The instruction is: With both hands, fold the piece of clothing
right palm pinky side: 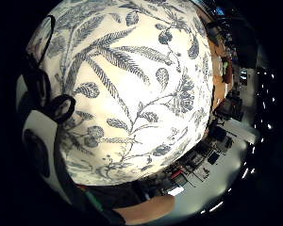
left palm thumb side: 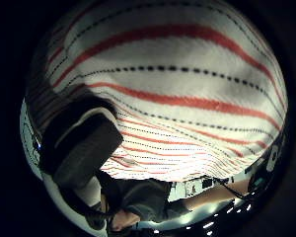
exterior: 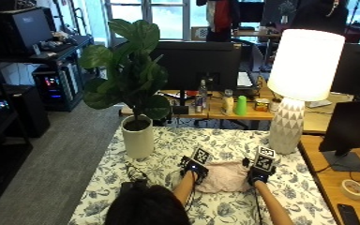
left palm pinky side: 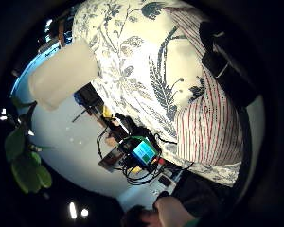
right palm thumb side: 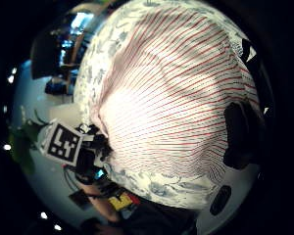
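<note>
Nearest the camera, low in the frame's centre, the person's two forearms reach up to one piece of clothing [exterior: 222, 176], a small striped garment already gathered into a compact bundle on the flower-printed surface [exterior: 168, 140], just right of the frame's middle. The left hand [exterior: 194, 168] sits at the bundle's left edge and the right hand [exterior: 259, 171] at its right edge, so the cloth lies between them. In the left thumb-side palm view the stripes fill nearly everything and a dark fingertip [left palm thumb side: 84, 148] presses against the fabric; whether the fingers of either hand are curled round the cloth or merely flat on it cannot be told. The step in hand appears to be a late fold or the squaring of the bundle. The next move probably calls for both hands to work together, bringing the edges level without dragging the printed cover beneath. Farther up the surface stand one potted plant [exterior: 130, 84] at the left and one white lamp [exterior: 298, 79] at the right.
</note>
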Demonstrator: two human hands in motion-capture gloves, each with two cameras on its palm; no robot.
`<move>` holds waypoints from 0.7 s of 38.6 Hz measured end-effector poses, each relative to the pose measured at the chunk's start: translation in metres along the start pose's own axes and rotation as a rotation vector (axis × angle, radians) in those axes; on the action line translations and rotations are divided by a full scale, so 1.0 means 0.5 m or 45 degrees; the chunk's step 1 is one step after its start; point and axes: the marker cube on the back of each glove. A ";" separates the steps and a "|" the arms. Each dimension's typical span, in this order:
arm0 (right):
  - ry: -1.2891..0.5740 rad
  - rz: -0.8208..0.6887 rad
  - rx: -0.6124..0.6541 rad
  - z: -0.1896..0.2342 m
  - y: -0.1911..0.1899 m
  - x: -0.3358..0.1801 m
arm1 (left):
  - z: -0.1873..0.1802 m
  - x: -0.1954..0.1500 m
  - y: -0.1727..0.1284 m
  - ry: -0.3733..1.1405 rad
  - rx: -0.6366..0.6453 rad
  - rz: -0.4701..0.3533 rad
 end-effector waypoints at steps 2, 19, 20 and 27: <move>0.026 0.109 0.126 -0.002 -0.011 0.005 | -0.001 -0.004 -0.005 -0.010 0.025 -0.064; -0.026 0.021 0.512 -0.029 -0.036 -0.009 | 0.021 -0.004 0.092 -0.039 -0.531 0.296; -0.035 0.029 0.525 -0.029 -0.039 -0.006 | 0.021 -0.003 0.093 -0.041 -0.535 0.317; -0.039 0.227 0.615 -0.024 -0.071 0.037 | 0.015 0.004 0.040 0.019 -0.183 0.204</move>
